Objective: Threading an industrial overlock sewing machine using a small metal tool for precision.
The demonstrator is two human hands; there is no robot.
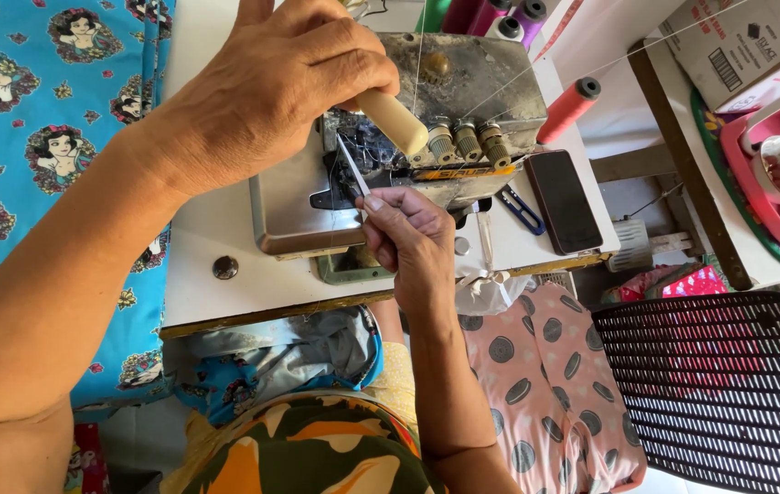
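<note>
The grey sewing machine (408,137) sits mid-table (225,293), with bare white tabletop toward the near edge and blue printed fabric (33,137) hanging off the left side; a phone (562,201) and snips (522,209) lie close on the right, near a red thread cone (569,108). The left hand (271,87) is closed around a cream tool handle (394,121) over the machine. The right hand (406,236) pinches slim tweezers (352,165), tips in the threading area. The tool's working end is hidden, and the fine threads are hard to follow.
</note>
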